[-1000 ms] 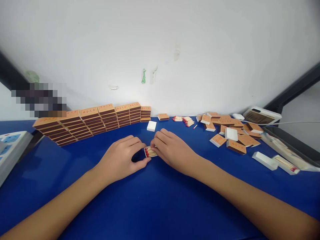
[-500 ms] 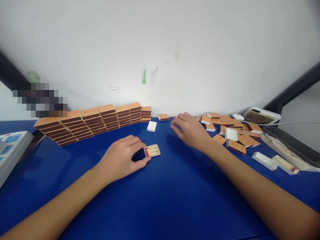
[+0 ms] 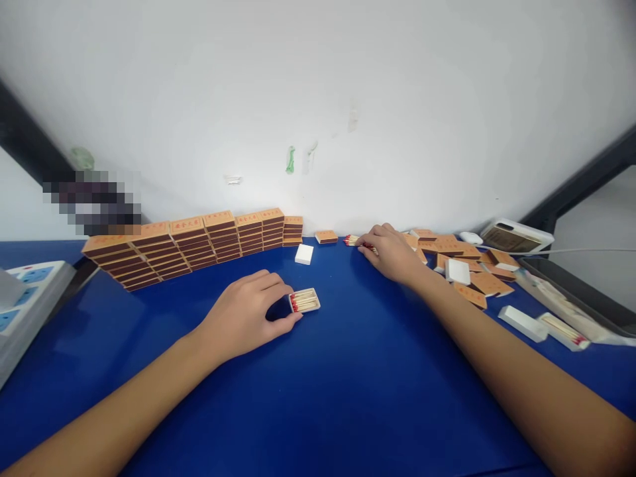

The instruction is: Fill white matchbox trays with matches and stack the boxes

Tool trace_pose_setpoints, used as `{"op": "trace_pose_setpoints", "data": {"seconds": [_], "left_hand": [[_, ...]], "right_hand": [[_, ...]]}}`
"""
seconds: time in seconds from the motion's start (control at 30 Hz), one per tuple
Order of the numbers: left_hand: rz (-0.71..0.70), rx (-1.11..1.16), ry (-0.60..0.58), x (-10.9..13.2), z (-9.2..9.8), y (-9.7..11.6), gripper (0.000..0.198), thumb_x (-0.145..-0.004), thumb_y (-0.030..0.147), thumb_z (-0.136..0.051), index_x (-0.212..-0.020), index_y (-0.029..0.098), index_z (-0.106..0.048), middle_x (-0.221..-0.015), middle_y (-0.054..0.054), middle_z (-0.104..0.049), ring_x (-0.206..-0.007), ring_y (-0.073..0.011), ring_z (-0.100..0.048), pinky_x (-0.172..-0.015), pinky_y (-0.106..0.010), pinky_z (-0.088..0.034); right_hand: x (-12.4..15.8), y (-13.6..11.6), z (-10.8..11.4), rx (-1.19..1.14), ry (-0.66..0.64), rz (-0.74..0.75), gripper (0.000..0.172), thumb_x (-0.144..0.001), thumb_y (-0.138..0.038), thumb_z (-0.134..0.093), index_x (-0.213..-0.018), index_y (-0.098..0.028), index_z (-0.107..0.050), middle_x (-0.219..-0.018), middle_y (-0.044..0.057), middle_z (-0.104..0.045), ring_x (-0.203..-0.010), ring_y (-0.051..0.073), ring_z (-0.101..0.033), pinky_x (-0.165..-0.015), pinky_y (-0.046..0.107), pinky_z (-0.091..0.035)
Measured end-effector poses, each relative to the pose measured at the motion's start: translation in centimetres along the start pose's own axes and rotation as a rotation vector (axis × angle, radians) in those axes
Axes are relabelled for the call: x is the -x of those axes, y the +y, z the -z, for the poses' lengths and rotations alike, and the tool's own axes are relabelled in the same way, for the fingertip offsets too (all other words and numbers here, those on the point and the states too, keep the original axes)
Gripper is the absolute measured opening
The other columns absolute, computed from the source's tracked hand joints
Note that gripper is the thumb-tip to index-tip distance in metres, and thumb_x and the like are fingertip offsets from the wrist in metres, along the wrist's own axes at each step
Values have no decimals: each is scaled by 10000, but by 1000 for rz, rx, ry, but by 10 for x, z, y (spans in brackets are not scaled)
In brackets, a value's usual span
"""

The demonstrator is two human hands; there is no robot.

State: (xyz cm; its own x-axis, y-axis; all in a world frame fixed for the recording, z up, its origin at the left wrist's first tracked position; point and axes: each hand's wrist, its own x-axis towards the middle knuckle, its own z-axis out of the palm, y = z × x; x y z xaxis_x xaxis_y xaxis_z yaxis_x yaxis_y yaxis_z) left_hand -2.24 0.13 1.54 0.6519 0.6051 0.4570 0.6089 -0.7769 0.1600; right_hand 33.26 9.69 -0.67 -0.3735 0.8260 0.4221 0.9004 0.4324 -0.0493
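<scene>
A small white matchbox tray point(image 3: 318, 306) filled with red-headed matches point(image 3: 304, 300) rests on the blue tabletop. My left hand point(image 3: 250, 311) grips the tray's left end between thumb and fingers. Close to the wall, my right hand point(image 3: 390, 252) has curled its fingers over a small pile of loose matches point(image 3: 351, 240), pinching at them; the hand hides part of the pile. Between the hands and the wall lie a white tray point(image 3: 304, 254), turned face down, and an orange matchbox point(image 3: 326, 236).
Stacked matchboxes point(image 3: 186, 245) form a row along the wall at left. Matchbox sleeves point(image 3: 447, 245) lie heaped at right, near a white box point(image 3: 523, 323) and another tray of matches point(image 3: 564, 331). A power strip point(image 3: 42, 291) stands far left; a white cable point(image 3: 581, 250) crosses the right side.
My right hand has moved slightly right and its fingers have come down at the loose matches, which show more now. My left hand keeps its grip on the tray. The view has shifted slightly.
</scene>
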Motion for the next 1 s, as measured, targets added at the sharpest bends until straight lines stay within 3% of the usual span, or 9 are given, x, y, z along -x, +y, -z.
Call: {"op": "trace_pose_setpoints", "data": {"seconds": [1.0], "left_hand": [[-12,-15,8,0,-2,-1,260,-988,403,-697,-1110,180,-755,-1005,-73,-767,-912,-236,-714,-775,-383,-613]], "right_hand": [[-3,-1,-7,-83,-7,5,169,-1001,-287,-552,-893,-210,-656,-959,139,-663,-970,315,-562,-882,470,-483]]}}
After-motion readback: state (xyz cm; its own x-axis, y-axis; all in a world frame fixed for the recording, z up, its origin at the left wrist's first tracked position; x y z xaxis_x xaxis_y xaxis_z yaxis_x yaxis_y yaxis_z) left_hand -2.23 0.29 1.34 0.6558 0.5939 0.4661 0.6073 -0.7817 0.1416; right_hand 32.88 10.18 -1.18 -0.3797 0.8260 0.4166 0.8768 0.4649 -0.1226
